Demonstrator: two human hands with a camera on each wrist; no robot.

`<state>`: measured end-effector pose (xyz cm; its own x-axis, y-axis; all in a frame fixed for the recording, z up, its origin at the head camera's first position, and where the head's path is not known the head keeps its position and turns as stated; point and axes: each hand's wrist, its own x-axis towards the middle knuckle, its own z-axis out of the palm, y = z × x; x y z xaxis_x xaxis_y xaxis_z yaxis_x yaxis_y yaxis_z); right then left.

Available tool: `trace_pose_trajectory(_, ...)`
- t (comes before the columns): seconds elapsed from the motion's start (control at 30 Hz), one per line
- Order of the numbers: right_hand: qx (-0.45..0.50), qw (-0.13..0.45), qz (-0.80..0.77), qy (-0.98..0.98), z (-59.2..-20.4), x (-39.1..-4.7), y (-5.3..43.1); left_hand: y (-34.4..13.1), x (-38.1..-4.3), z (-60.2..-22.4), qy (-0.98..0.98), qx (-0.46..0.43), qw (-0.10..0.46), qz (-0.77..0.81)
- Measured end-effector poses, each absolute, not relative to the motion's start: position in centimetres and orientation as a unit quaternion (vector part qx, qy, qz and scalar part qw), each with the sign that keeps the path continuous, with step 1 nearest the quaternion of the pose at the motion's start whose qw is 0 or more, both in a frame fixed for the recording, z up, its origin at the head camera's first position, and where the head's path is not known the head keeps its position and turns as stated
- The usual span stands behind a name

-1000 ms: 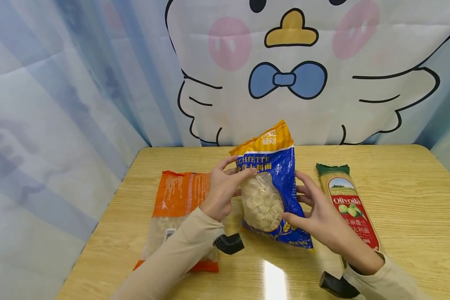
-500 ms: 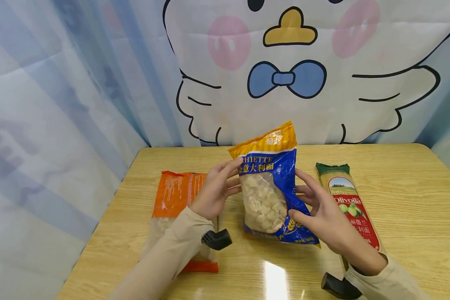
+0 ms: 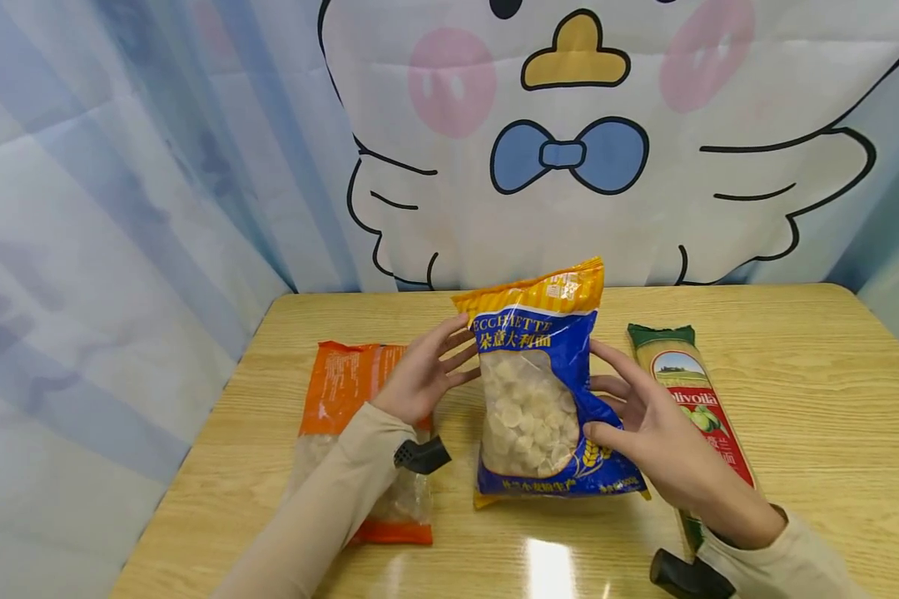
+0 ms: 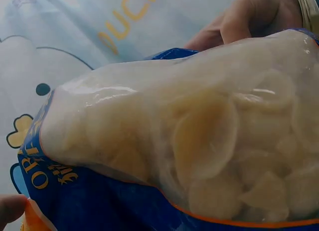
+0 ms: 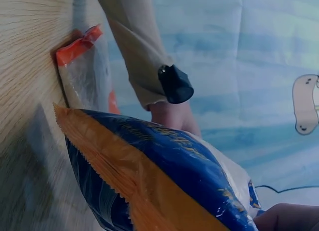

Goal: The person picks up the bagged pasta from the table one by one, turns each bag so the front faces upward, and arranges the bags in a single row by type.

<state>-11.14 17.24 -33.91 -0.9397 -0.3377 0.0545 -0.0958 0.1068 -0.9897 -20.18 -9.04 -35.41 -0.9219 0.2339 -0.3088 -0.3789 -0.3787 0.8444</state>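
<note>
An upright blue-and-yellow bag of orecchiette pasta leans back slightly at the middle of the table, its clear window facing me. My right hand grips the bag's right side, thumb on the front and fingers behind. At the upper left edge, my left hand has its fingers spread, the tips right at the bag. Pale pasta pieces fill the window of the pasta bag in the left wrist view. From the right wrist, the pasta bag shows its crimped yellow bottom seam close over the table.
Left of the bag, an orange-and-clear packet lies flat, partly under the left forearm. A green-topped Olivoilà pasta pack lies to the right, partly behind the right hand. The wooden table ends at a cartoon-printed curtain.
The bag has straightened and lowered a little, so more of its front lettering shows. My left thumb has come off the bag's front, and that hand has shifted left to the edge.
</note>
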Motion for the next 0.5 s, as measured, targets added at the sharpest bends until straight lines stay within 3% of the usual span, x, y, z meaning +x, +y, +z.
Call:
trace_pose_trajectory(0.2,-0.142,0.128,-0.686,0.702,-33.9,-11.4,17.8,-9.0,-20.6,-35.8,0.520,-0.049,0.188,0.832)
trace_pose_trajectory(0.5,-0.138,0.190,-0.739,0.631,-33.9,-12.1,18.7,-9.4,-21.2,-36.0,0.499,-0.048,0.137,0.854)
